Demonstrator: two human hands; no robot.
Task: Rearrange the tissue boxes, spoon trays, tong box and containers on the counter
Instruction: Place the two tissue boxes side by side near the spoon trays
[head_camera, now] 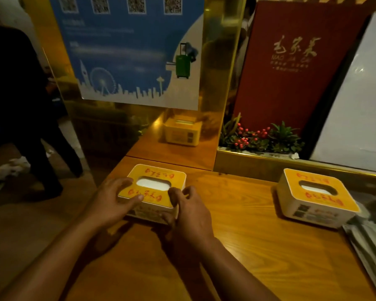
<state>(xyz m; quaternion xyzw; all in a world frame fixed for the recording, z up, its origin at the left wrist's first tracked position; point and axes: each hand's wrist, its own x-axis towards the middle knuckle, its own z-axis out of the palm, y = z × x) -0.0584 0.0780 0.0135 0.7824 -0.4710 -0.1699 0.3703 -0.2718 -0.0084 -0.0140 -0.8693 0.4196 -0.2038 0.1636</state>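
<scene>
A white tissue box with a yellow lid and red writing (pixel 155 173) stands near the left end of the wooden counter (pixel 237 213). My left hand (pixel 111 200) grips its left near corner, fingers over the lid. My right hand (pixel 189 211) holds its right near corner. A second, matching tissue box (pixel 317 196) sits on the counter to the right, untouched. A clear plastic tray (pixel 369 242) lies at the counter's right edge, partly cut off.
A gold mirrored panel (pixel 221 61) rises behind the counter and reflects the tissue box. A blue poster (pixel 128 51) hangs on it. A planter with red berries (pixel 258 140) and a red menu board (pixel 295 61) stand behind. A person in dark clothes (pixel 15 94) stands at left.
</scene>
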